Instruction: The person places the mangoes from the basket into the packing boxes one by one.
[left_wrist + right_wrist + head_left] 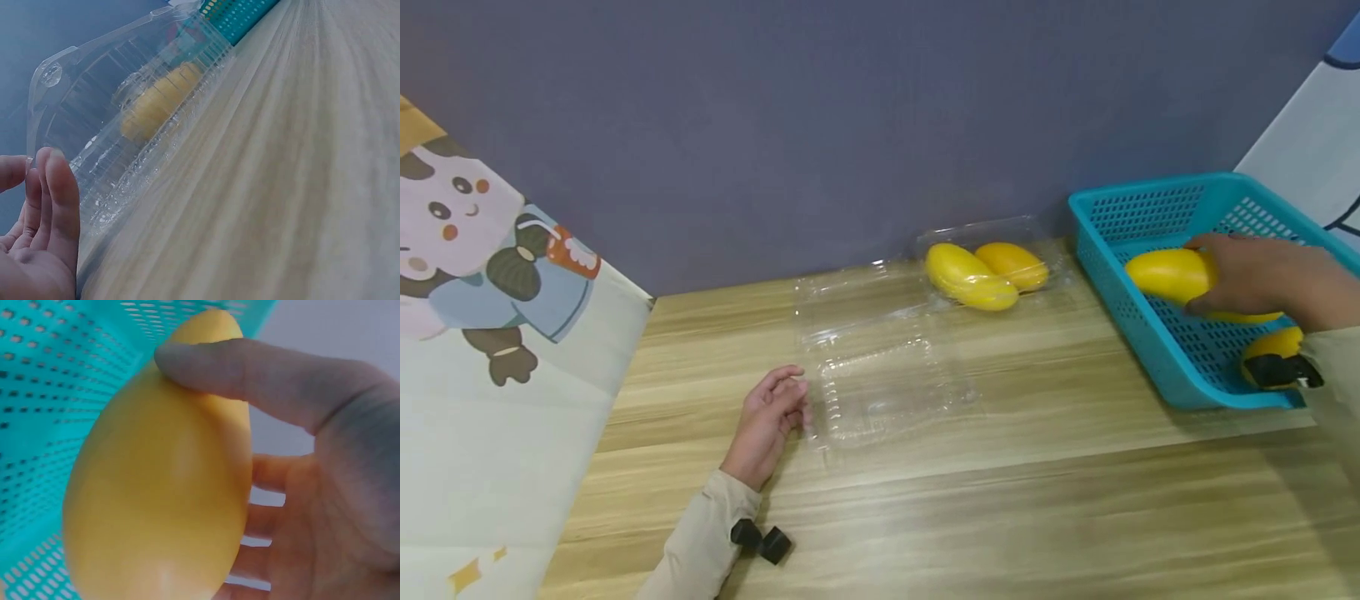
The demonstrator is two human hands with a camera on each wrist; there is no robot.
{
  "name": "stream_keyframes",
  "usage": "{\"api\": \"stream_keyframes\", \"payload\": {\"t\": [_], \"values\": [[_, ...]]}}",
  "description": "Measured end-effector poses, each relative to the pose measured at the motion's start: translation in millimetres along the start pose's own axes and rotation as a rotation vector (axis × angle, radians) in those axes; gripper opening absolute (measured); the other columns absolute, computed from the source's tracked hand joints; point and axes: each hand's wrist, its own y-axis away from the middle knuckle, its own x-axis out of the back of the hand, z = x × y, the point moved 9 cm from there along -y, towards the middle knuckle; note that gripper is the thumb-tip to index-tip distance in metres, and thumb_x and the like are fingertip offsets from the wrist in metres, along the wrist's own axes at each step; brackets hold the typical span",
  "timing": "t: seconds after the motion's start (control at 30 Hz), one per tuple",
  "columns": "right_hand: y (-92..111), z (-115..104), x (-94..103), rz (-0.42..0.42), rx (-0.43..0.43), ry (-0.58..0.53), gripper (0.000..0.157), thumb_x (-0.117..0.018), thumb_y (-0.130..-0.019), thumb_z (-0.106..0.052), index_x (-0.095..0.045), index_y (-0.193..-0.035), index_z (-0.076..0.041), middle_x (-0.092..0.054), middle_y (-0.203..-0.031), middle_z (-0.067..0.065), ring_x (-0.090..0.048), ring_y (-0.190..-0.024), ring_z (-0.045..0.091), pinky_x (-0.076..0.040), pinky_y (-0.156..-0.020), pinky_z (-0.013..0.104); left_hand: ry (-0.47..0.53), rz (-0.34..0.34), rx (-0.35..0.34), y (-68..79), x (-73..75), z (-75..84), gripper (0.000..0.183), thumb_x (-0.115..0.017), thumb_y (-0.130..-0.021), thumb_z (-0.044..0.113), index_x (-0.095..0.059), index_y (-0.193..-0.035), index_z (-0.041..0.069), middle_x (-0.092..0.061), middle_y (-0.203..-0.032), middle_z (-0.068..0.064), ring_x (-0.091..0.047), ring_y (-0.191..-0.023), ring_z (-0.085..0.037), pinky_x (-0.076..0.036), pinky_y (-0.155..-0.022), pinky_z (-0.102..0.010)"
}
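Observation:
In the head view my right hand (1262, 271) is inside the blue-green basket (1157, 350), holding a yellow mango (1168, 275). The right wrist view shows the thumb across the upper part of this mango (156, 481) and the fingers behind its side. My left hand (771, 417) is at the left edge of an open clear plastic clamshell box (887, 387). Seen from the left wrist, its thumb and fingertips pinch the rim of the clear box (94, 81). Two more mangoes (970, 279) lie in clear plastic packaging behind, touching each other.
Another yellow mango (1273, 346) lies at the near end of the basket, partly hidden by the right wrist. A dark wall panel (850, 125) closes off the back of the wooden table (1000, 517). A cartoon-printed panel (490, 333) stands on the left.

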Motion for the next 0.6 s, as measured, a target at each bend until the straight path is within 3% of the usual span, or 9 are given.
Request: {"api": "stream_keyframes", "payload": {"t": [0.17, 0.3, 0.6], "values": [[18.1, -8.5, 14.7, 0.096, -0.038, 0.002, 0.09, -0.077, -0.071, -0.045, -0.035, -0.128, 0.01, -0.051, -0.098, 0.03, -0.047, -0.079, 0.037, -0.041, -0.066, 0.051, 0.04, 0.001, 0.013, -0.2, 0.2, -1.3, 0.049, -0.058, -0.093, 0.01, -0.035, -0.133, -0.004, -0.06, -0.078, 0.006, -0.058, -0.061, -0.007, -0.05, -0.056, -0.02], [30.6, -15.9, 23.2, 0.151, -0.036, -0.026, 0.092, -0.074, -0.075, -0.046, -0.03, -0.134, 0.009, -0.047, -0.105, 0.035, -0.046, -0.082, 0.04, -0.04, -0.07, 0.053, 0.06, -0.002, 0.017, 0.4, 0.6, -1.6, 0.049, -0.058, -0.093, 0.009, -0.034, -0.133, -0.005, -0.06, -0.081, 0.006, -0.058, -0.062, -0.007, -0.05, -0.056, -0.019], [45.3, -42.3, 30.3, 0.126, 0.013, 0.014, 0.102, -0.069, -0.075, -0.062, -0.025, -0.141, 0.003, -0.038, -0.12, 0.038, -0.045, -0.089, 0.044, -0.04, -0.074, 0.058, 0.075, -0.009, 0.013, 1.4, -1.3, -1.1, 0.049, -0.059, -0.092, 0.01, -0.034, -0.133, -0.004, -0.06, -0.082, 0.005, -0.057, -0.065, -0.009, -0.05, -0.058, -0.02]]}}
